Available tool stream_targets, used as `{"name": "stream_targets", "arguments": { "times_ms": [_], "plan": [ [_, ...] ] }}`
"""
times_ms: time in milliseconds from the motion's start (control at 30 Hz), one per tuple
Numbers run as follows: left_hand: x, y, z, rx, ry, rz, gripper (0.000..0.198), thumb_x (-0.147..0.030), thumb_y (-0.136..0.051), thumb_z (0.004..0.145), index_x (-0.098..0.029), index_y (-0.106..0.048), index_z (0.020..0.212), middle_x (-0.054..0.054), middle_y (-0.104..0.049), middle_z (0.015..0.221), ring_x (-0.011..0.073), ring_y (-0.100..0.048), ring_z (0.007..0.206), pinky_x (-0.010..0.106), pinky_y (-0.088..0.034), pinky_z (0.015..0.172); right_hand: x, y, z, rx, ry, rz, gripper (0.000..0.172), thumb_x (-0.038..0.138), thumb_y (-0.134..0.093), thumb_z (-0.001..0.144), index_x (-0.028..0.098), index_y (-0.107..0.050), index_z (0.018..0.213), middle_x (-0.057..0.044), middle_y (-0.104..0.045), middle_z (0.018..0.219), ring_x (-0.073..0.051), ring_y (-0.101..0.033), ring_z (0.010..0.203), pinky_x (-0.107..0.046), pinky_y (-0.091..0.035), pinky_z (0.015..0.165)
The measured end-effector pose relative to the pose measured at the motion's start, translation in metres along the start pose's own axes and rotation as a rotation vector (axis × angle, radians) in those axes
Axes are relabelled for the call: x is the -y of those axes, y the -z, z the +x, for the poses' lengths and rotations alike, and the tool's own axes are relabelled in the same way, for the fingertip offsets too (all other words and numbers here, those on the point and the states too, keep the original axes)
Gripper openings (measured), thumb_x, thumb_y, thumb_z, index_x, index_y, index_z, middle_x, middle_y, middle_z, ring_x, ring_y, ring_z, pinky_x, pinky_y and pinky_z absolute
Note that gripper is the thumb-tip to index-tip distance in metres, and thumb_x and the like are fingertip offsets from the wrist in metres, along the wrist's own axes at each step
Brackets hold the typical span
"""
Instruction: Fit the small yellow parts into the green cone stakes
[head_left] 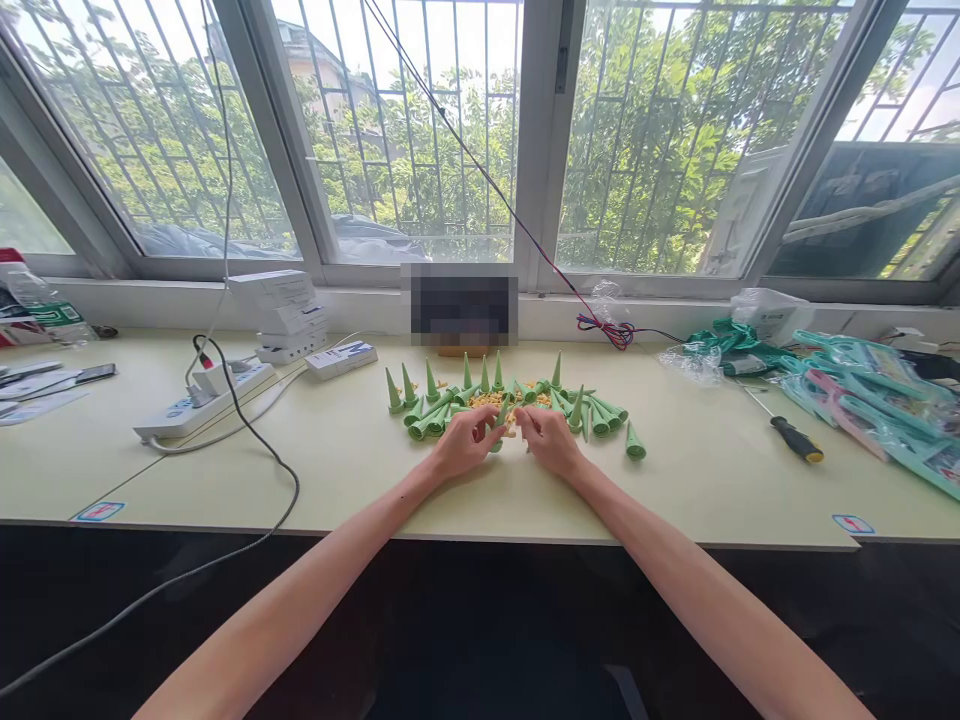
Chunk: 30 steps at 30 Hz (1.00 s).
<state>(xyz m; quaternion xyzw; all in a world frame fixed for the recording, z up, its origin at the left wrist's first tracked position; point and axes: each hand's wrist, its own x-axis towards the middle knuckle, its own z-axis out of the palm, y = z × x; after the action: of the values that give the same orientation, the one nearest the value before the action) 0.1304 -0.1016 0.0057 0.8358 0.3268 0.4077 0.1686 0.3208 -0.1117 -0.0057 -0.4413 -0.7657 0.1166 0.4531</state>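
My left hand [463,443] is closed round a light green cone [503,409], pointed end up, above the table. Close beside it, my right hand [553,439] has its fingers pinched together at a small yellow piece [512,421], whose exact shape is too small to make out. Behind both hands lies a heap of similar yellow pieces [487,399], partly hidden by them. Green cones surround the heap: several stand upright, like the cone [394,392] at the left, and others lie on their sides. One tilted cone [634,443] sits apart at the right.
A white power strip [206,402] with cables and stacked white boxes [289,318] occupy the left side. To the right are a screwdriver [796,438] and teal packaged items [885,400]. A blurred dark object [465,308] stands by the window. The table's front edge [510,541] crosses below my forearms.
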Motion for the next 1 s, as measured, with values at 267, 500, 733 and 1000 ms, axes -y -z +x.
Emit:
{"name": "stream_targets", "arguments": {
  "times_ms": [267, 500, 733, 1000],
  "plan": [
    [-0.008, 0.007, -0.006, -0.067, -0.044, 0.123, 0.017, -0.034, -0.057, 0.088, -0.019, -0.053, 0.083, -0.003, -0.05, 0.063, 0.0087, -0.04, 0.052, 0.021, -0.036, 0.053, -0.003, -0.003, 0.0, 0.022, -0.035, -0.022, 0.051, 0.05, -0.032, 0.099, 0.018, -0.053, 0.064, 0.0, -0.052, 0.054, -0.012, -0.045, 0.052, -0.025, -0.032, 0.057],
    [-0.004, 0.057, 0.0, -0.257, 0.05, 0.348, 0.019, -0.035, -0.059, 0.083, -0.019, -0.053, 0.076, -0.001, -0.055, 0.064, 0.0109, -0.049, 0.055, 0.023, -0.042, 0.057, -0.003, -0.004, -0.001, 0.079, -0.002, -0.02, 0.051, 0.047, -0.033, 0.099, 0.018, -0.051, 0.061, 0.0, -0.052, 0.055, -0.012, -0.045, 0.052, -0.025, -0.031, 0.056],
    [0.032, 0.134, 0.008, -0.685, 0.487, 0.381, 0.023, -0.042, -0.06, 0.078, -0.019, -0.057, 0.081, 0.002, -0.064, 0.073, 0.018, -0.064, 0.067, 0.03, -0.051, 0.067, -0.001, -0.005, -0.002, 0.096, 0.005, -0.033, 0.053, 0.05, -0.031, 0.099, 0.018, -0.05, 0.06, 0.0, -0.05, 0.053, -0.012, -0.043, 0.05, -0.025, -0.03, 0.055],
    [0.081, 0.144, -0.002, -0.696, 0.703, 0.521, 0.016, -0.032, -0.065, 0.073, -0.019, -0.055, 0.074, 0.004, -0.066, 0.073, 0.0236, -0.065, 0.079, 0.04, -0.047, 0.086, 0.001, -0.004, -0.002, 0.1, 0.017, -0.028, 0.052, 0.047, -0.031, 0.1, 0.018, -0.051, 0.06, 0.0, -0.053, 0.055, -0.012, -0.045, 0.051, -0.025, -0.03, 0.056]
  ]
}}
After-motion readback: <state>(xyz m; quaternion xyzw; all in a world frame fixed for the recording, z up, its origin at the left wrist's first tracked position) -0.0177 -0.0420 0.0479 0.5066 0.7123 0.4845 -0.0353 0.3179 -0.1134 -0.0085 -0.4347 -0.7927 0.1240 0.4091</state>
